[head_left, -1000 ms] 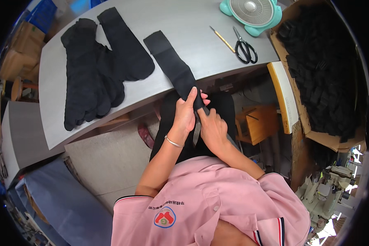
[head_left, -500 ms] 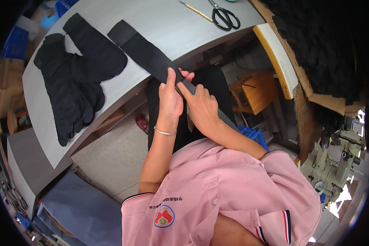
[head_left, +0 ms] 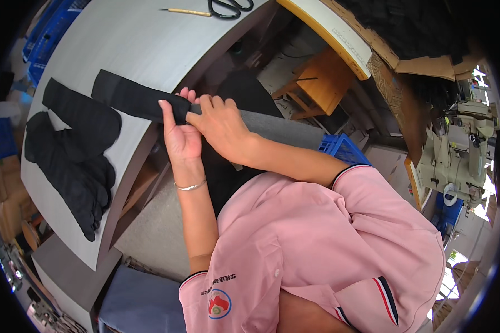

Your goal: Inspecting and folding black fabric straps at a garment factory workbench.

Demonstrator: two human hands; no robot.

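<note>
The person in the pink polo shirt (head_left: 316,244) is leaning over the edge of the grey worktable (head_left: 139,50); both hands are meeting at one end of a long black fabric strip (head_left: 130,100), which is lying flat on the tabletop and reaching out over its front edge. The left hand (head_left: 180,136) is standing palm-up under that overhanging end, its fingers (head_left: 166,111) curling up around the cloth and pinching it; a thin silver bracelet (head_left: 190,186) is sitting on the wrist below. The right hand (head_left: 222,125) is lying over the same end from the other side, fingers pressing down on the fabric, so the two hands are closing together on the strip and touching each other.

To the left of the strip, a heap of black fabric pieces (head_left: 75,152) is sprawling across the table, well clear of the hands; at the far edge of the table a pair of black-handled scissors (head_left: 230,6) is resting just beside a slim yellow stick (head_left: 186,11). Beyond the table a cardboard box (head_left: 405,58) is holding more black material; a wooden stool (head_left: 322,83) is standing below it, a blue crate (head_left: 341,150) is showing just behind the right forearm, and a pale sewing machine (head_left: 458,144) is sitting off to the right.
</note>
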